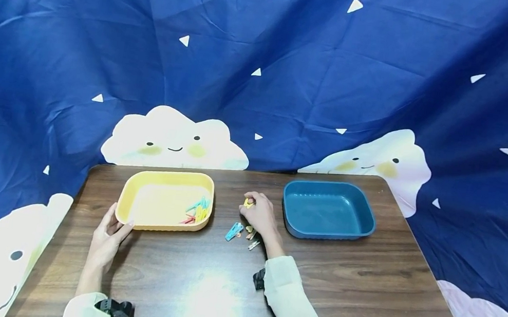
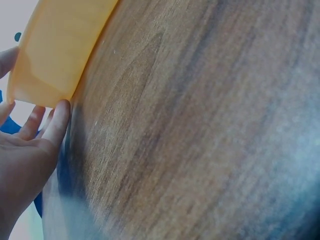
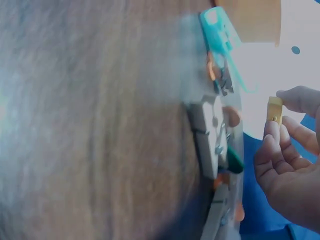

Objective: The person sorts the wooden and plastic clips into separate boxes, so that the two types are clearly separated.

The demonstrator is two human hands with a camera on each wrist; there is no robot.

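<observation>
In the head view, my right hand (image 1: pixel 261 215) is above the table, right of the yellow tray (image 1: pixel 160 228). Thumb and fingertips pinch a small yellow clothespin (image 3: pixel 274 109), whose lower part the fingers partly cover. Below that hand lie a turquoise clothespin (image 1: pixel 234 232) and several small wooden clothespins (image 3: pixel 207 137) with coloured bits on them. My left hand (image 1: pixel 106 240) holds the tray's near left corner, thumb at the rim and fingers along the end wall. Inside the tray, a pile of blue, yellow and red clothespins (image 1: pixel 201 211) sits at the right end.
A dark blue tray (image 1: pixel 327 235) stands at the right on the brown wooden table (image 1: pixel 337 291). Behind the table hangs a blue cloth (image 1: pixel 290 79) with white clouds and triangles. Each wrist wears a black camera (image 1: pixel 119 310).
</observation>
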